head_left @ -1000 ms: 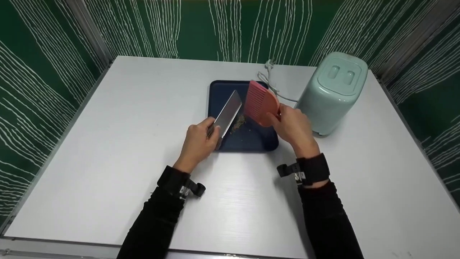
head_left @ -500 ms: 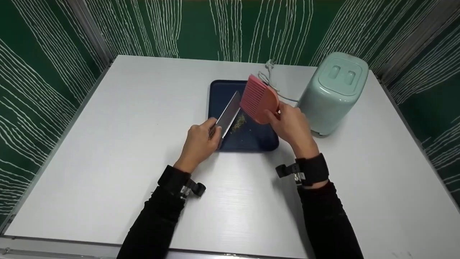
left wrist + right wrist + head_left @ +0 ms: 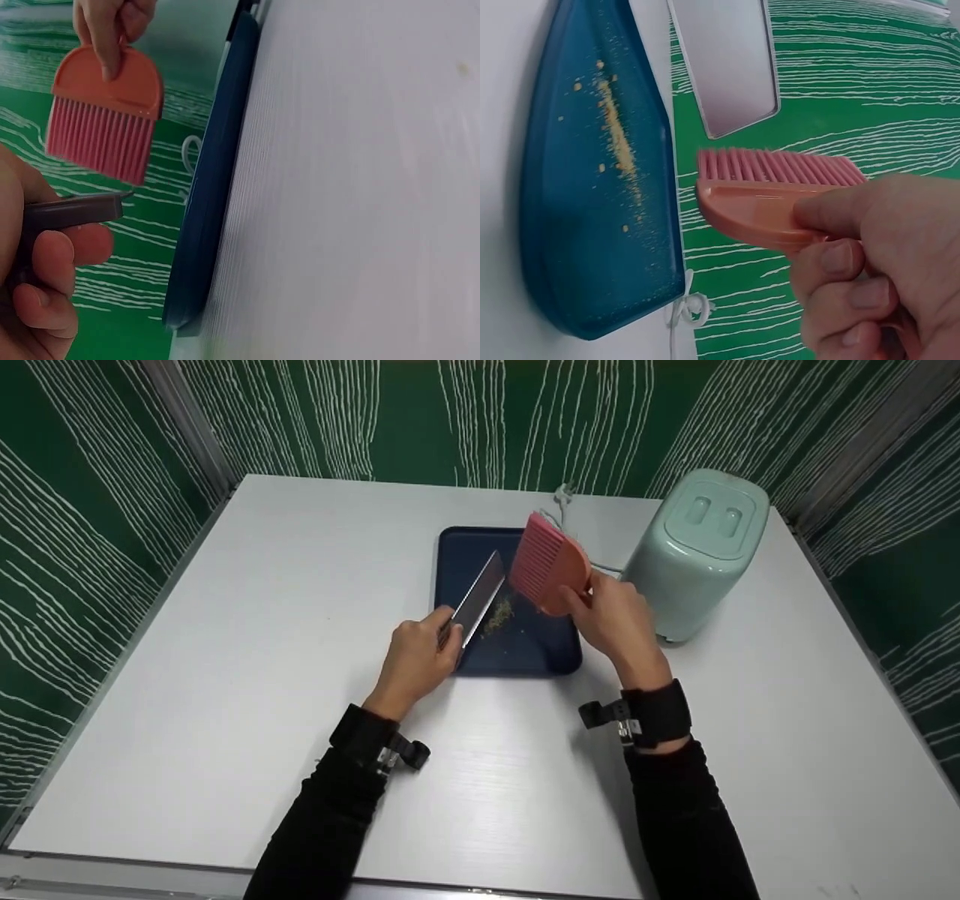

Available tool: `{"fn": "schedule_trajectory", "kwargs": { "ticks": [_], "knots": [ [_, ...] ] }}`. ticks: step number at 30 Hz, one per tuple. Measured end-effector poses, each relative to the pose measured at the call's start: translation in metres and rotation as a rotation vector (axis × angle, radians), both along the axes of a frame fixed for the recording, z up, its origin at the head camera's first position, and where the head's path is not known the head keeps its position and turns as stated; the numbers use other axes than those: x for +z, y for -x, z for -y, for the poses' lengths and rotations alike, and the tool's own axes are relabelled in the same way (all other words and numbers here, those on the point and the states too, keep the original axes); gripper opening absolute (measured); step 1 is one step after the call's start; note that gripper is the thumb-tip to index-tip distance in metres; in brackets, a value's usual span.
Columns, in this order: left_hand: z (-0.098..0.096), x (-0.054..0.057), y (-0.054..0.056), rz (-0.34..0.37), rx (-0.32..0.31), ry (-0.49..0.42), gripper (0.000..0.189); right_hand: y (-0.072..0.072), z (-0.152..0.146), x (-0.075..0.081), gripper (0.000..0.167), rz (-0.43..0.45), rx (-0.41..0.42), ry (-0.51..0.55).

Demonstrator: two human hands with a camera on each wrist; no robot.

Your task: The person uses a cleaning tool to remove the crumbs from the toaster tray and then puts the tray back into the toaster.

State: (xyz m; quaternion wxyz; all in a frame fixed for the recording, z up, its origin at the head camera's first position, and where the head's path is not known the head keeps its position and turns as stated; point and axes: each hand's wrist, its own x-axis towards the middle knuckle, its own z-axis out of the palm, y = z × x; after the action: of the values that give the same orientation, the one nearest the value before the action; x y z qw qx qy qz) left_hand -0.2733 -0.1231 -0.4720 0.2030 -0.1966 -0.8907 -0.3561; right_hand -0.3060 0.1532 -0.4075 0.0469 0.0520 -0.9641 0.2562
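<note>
In the head view, my left hand [image 3: 421, 654] grips the dark handle of a broad, cleaver-like metal blade [image 3: 481, 594], tilted above the left side of a dark blue tray [image 3: 469, 541]. My right hand [image 3: 616, 619] pinches a small orange hand brush [image 3: 754, 214] by its body, thumb on the flat face. Its pink bristles [image 3: 97, 139] point toward the blade, with a gap between them in the right wrist view. Fine yellowish crumbs [image 3: 617, 139] lie in a streak on the tray, below both tools. The left wrist view shows the blade's handle [image 3: 71, 212] between curled fingers.
A pale green appliance [image 3: 694, 555] with a rounded body stands right of the tray, close to my right hand. Its white cord and plug [image 3: 562, 495] lie behind the tray. Green walls with white streaks border the white table [image 3: 225, 697] at the back and sides.
The brush moved left and up toward the blade, then back to the right and slightly up, away from it. My left hand and the blade stay nearly still; the crumbs remain on the tray.
</note>
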Motion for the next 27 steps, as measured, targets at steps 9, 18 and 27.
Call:
{"fn": "schedule_trajectory", "kwargs": {
  "ticks": [9,18,27],
  "knots": [
    [-0.0007,-0.0006,-0.0001,-0.033,-0.013,-0.018,0.017,-0.0002,0.0050,0.0005,0.048,-0.009,0.007,0.017],
    [-0.0014,-0.0018,0.0008,-0.039,-0.020,-0.031,0.018,0.0017,0.0038,-0.0040,0.043,0.003,0.021,-0.013],
    [-0.0008,-0.0028,0.0007,-0.043,-0.005,-0.028,0.016,-0.0016,-0.0004,0.0021,0.043,0.004,0.016,-0.012]
  ]
}}
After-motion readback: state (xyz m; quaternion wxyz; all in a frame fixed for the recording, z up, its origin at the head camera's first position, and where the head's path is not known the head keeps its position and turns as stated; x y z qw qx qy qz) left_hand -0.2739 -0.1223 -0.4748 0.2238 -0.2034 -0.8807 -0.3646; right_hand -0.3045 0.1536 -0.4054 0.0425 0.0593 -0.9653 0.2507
